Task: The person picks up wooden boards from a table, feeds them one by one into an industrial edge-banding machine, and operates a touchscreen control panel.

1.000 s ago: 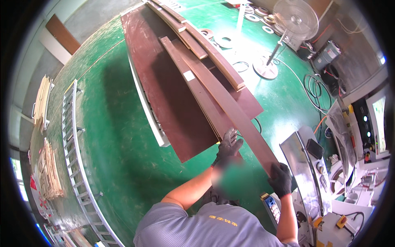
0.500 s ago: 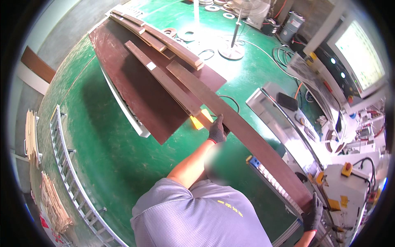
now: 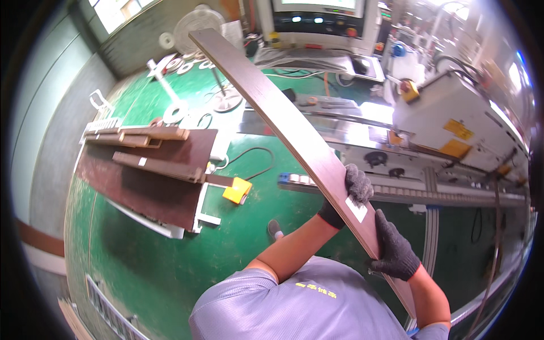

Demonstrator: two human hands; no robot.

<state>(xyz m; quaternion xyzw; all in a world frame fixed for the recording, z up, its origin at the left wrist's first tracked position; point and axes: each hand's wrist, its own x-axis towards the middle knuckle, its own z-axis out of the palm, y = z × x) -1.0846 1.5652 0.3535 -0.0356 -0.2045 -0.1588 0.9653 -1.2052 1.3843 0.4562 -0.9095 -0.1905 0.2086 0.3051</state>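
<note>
A long, narrow brown wooden board (image 3: 294,136) slants across the view, its far end raised at the upper left and its near end beside my right forearm. My left hand (image 3: 358,184), in a dark knitted glove, reaches beneath the board and curls its fingers over the right edge. A white label (image 3: 356,210) is stuck on the board's face just below those fingers. Closer to me, my right hand (image 3: 395,249), gloved too, grips the same edge with the thumb low against it; part of its grip is hidden.
Several brown boards (image 3: 161,164) lie on a dark panel-topped stand (image 3: 136,192) at the left. Near its corner is a yellow foot-pedal-like box (image 3: 237,191). A white machine (image 3: 453,122) with a roller rail (image 3: 442,195) runs along the right. A fan (image 3: 198,28) and a screen console (image 3: 317,25) stand beyond.
My view has turned right toward the machine. The board now shows its labelled face and points more steeply away. My hands have come closer together on it.
</note>
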